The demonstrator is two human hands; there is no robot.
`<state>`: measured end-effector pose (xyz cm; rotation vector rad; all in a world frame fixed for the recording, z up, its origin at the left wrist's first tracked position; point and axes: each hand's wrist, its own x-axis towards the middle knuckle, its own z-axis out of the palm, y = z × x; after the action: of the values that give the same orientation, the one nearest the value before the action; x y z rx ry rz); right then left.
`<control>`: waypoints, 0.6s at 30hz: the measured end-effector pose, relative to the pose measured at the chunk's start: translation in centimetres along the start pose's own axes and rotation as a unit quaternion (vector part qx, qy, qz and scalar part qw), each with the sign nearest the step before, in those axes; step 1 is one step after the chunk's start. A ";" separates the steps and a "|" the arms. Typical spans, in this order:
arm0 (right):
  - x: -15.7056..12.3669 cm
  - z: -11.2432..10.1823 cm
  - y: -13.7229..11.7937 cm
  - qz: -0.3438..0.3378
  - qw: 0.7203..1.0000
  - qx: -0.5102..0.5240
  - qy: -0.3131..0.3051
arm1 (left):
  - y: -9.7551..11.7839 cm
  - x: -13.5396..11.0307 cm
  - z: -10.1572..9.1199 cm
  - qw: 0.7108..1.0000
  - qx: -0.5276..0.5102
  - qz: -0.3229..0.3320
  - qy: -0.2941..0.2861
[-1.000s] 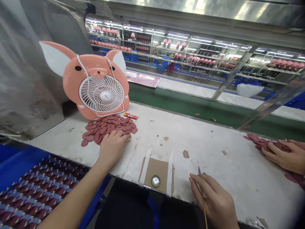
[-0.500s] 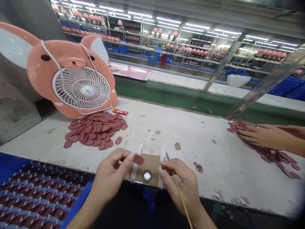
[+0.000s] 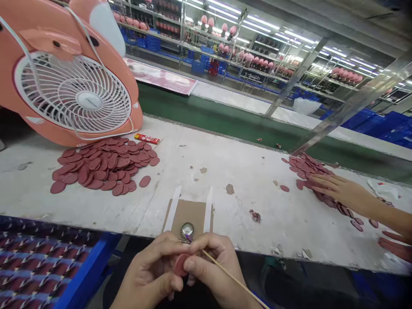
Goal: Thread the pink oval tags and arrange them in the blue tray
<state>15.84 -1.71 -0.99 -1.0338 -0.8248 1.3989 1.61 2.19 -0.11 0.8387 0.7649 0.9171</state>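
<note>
A maroon oval disc sits between the person's hands just off the near edge of the bench, and the fingers cover part of it, so whether anything is on its face cannot be made out. The left hand is curled closed and pinches the disc, while the right hand is closed on a thin wooden stick, its purple tip close by a round metal-rimmed button. Gripping the stick near that tip and keeping both hands close together looks like the steadiest way to work, since it limits wobble and keeps the disc's edge under the fingers. The button lies on a brown cardboard square between two white strips. To the left, a loose pile of maroon discs spreads across the bench in front of a pig-shaped pink fan, with a red packet beside it. To the right, a co-worker's hand rests on a second scatter of discs.
</note>
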 end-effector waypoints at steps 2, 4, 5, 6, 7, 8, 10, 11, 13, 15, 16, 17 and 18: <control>0.0 0.1 0.1 0.010 1.000 0.018 -0.009 | -0.1 0.1 -0.9 0.999 0.024 0.034 -0.033; 0.0 -0.2 -0.1 -0.017 1.000 0.012 -0.015 | -0.2 0.1 -2.0 0.996 0.047 0.062 -0.051; 0.0 -0.5 -0.2 -0.053 0.998 -0.019 -0.009 | -0.3 0.0 -2.5 0.995 0.054 0.067 -0.044; 0.1 -0.9 -0.4 -0.098 0.993 -0.067 0.003 | -0.3 -0.1 -3.0 0.996 0.055 0.063 -0.024; 0.2 -1.3 -0.5 -0.144 0.981 -0.126 0.018 | -0.4 -0.3 -3.4 0.998 0.047 0.047 0.010; 0.3 -1.8 -0.6 -0.185 0.965 -0.185 0.030 | -0.4 -0.5 -3.6 0.998 0.032 0.023 0.052; 0.6 -2.6 -0.7 -0.244 0.929 -0.274 0.043 | -0.3 -1.0 -3.6 0.991 -0.007 -0.030 0.129; 0.7 -2.9 -0.7 -0.259 0.917 -0.299 0.042 | -0.2 -1.1 -3.4 0.986 -0.023 -0.052 0.155; 1.1 -3.1 -0.5 -0.281 0.897 -0.341 0.032 | 0.0 -1.3 -3.1 0.979 -0.040 -0.080 0.183; 1.5 -3.0 -0.3 -0.299 0.875 -0.381 0.024 | 0.2 -1.4 -2.8 0.976 -0.054 -0.096 0.188; 1.7 -2.9 -0.2 -0.305 0.865 -0.398 0.020 | 0.3 -1.4 -2.7 0.975 -0.061 -0.101 0.187; 1.9 -2.8 -0.1 -0.309 0.857 -0.412 0.017 | 0.3 -1.4 -2.7 0.975 -0.068 -0.105 0.184; 2.1 -2.7 0.0 -0.311 0.851 -0.424 0.014 | 0.2 -1.3 -2.8 0.975 -0.073 -0.109 0.179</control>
<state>18.45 0.15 -2.28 -1.2540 -1.6541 0.4237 -1.35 1.87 -0.95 0.4529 1.0649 0.9251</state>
